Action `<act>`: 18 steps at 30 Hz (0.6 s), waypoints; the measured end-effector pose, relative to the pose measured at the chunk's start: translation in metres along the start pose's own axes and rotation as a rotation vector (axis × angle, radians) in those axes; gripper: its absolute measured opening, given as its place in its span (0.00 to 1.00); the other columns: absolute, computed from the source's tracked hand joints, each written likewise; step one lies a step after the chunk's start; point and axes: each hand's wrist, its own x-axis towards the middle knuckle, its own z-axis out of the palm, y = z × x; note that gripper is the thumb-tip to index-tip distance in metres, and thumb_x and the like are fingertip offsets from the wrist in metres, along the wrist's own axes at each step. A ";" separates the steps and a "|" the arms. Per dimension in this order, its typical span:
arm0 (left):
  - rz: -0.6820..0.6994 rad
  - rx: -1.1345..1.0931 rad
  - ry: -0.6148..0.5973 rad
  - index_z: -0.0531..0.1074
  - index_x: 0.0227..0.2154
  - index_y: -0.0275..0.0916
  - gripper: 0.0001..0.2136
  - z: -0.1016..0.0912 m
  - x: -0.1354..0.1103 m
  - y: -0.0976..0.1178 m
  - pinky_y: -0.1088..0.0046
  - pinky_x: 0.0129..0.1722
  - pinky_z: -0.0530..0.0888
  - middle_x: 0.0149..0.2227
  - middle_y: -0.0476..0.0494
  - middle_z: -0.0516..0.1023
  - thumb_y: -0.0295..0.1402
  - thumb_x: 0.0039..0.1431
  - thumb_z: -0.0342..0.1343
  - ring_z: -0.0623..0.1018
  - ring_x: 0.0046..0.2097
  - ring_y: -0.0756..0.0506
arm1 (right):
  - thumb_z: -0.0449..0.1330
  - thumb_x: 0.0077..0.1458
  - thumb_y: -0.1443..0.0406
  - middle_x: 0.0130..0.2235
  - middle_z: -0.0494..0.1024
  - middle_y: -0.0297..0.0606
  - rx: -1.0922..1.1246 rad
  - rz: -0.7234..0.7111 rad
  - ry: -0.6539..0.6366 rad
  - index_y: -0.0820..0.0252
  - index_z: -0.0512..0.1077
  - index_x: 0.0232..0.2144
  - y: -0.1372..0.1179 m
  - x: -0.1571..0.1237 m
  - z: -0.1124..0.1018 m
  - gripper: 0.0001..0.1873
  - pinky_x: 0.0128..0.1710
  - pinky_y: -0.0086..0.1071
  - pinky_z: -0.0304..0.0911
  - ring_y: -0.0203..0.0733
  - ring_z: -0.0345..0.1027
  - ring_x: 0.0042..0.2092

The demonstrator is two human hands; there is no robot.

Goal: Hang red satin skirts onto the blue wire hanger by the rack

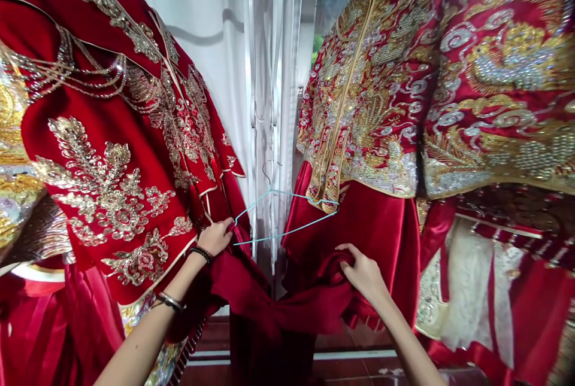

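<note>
My left hand (pixel 216 236) is closed around one end of a light blue wire hanger (pixel 287 213) and a fold of red satin cloth (pixel 269 302). A black bead bracelet and a metal bangle sit on that wrist. My right hand (pixel 363 272) grips a bunched part of the same red satin, which sags between both hands. The hanger stretches from my left hand toward the hem of the embroidered jacket on the right.
A red jacket with gold and silver embroidery (pixel 112 152) hangs at the left. Another heavily embroidered red and gold jacket (pixel 404 87) hangs at the right over red skirts. A white wall and window frame (pixel 265 75) stand between them. Dark tiled floor lies below.
</note>
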 end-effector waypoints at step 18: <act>-0.119 0.172 0.139 0.69 0.40 0.29 0.16 0.003 -0.029 0.047 0.62 0.34 0.70 0.35 0.29 0.74 0.24 0.56 0.36 0.75 0.40 0.36 | 0.46 0.47 0.77 0.62 0.44 0.44 -0.437 -0.704 0.064 0.37 0.38 0.59 -0.128 -0.003 0.033 0.43 0.30 0.30 0.63 0.34 0.68 0.32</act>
